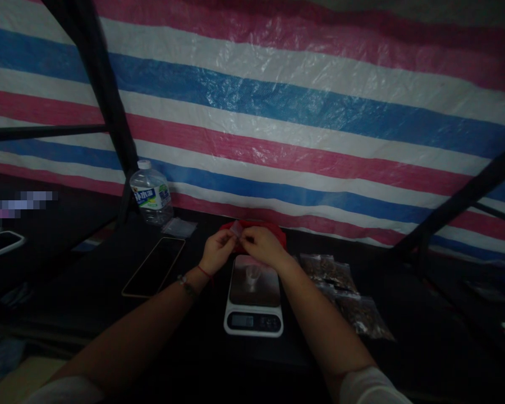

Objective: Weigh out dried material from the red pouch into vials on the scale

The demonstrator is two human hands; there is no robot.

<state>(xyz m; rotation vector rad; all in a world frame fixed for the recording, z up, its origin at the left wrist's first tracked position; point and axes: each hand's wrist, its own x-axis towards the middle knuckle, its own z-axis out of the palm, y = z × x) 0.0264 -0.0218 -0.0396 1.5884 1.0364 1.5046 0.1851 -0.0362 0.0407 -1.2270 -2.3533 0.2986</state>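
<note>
My left hand (219, 248) and my right hand (263, 244) are close together over a red bag or cloth (280, 233). Both pinch a small clear plastic bag (236, 228) between their fingertips. Just below them is a white kitchen scale (231, 323) with a dark plate and a lit display. On its plate stands a small clear cup (253, 274). To the right of my right forearm lie several clear zip bags (364, 314) filled with brownish bits. What the red thing contains is hidden by my hands.
On the left lies a phone (154, 268), with flat plastic bags (179, 227) behind it. A large clear bottle (151, 193) stands near a dark post (109, 106). A striped tarp (278, 123) hangs behind the black table. Another phone (2, 244) lies far left.
</note>
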